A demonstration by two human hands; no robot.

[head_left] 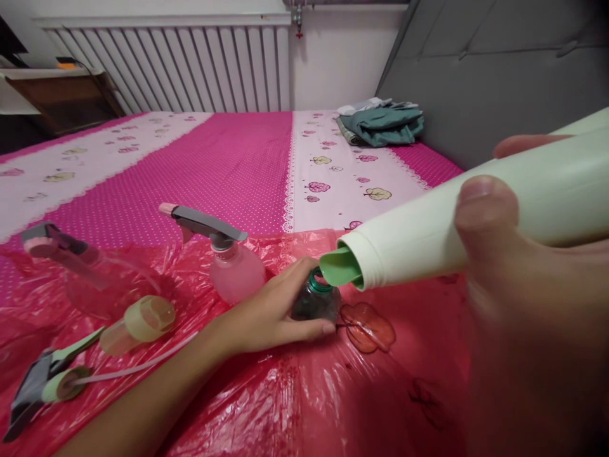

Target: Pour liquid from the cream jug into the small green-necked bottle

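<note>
My left hand (280,311) is closed round a small clear spray-bottle body with a green neck (314,306), which stands open on a red plastic sheet (323,393). In my right hand (518,279) is a large pale green detergent bottle (419,235), tilted down to the left. Its green pouring spout (339,266) is just above and beside the small bottle's mouth. No liquid can be made out coming from the spout. A grey and green spray trigger head (47,384) with a thin tube lies at the left, near a translucent yellow-green cap (143,320).
A pink spray bottle (235,273) stands left of the small bottle. Another spray bottle (95,279) is farther left. Folded clothes (380,122) lie on the bed's pink patterned cover (228,171). Behind are a radiator (190,66) and a grey padded headboard (499,82).
</note>
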